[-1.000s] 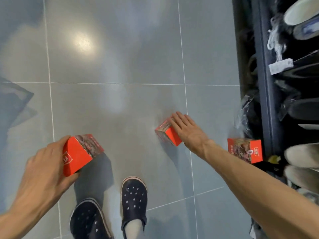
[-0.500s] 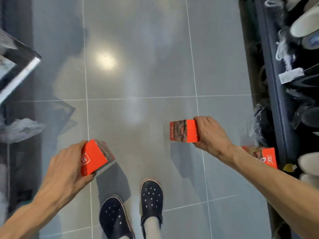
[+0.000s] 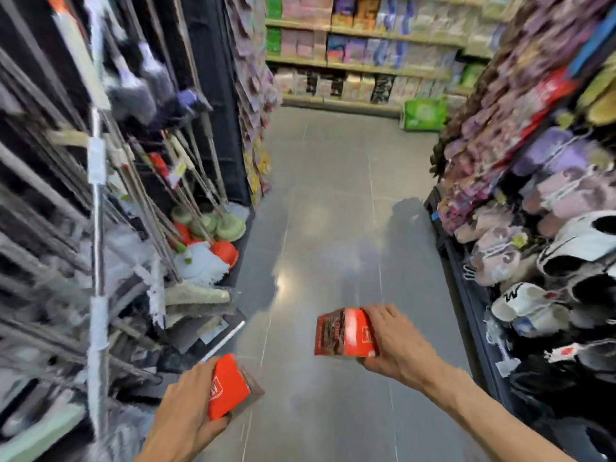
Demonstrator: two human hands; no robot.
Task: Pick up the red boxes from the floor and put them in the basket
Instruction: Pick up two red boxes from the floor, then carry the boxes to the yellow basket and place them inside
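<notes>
Nearest to me, my left hand (image 3: 186,408) grips one red box (image 3: 228,386), fingers and thumb curled round its lower end, the box tilted and held low over the floor (image 3: 333,395). A little further out, my right hand (image 3: 393,341) holds a second red box (image 3: 345,333), fingers over its top edge and thumb under it, the printed side facing left. Both boxes are off the floor and well apart from each other, so I judge the picking-up done for these two. What is left is the drop: I see no basket anywhere in view, so I must find it first. I cannot tell from here whether more boxes lie on the floor below the frame.

For room, the aisle is a narrow strip of grey tile. On my left the mops (image 3: 200,258) and brooms lean out, their heads resting at the floor edge, close beside my left forearm's path. On my right the slipper rack (image 3: 540,295) runs along the whole side. Ahead the floor looks open up to the far shelves (image 3: 360,61), where a green pack (image 3: 423,113) sits on the floor.
</notes>
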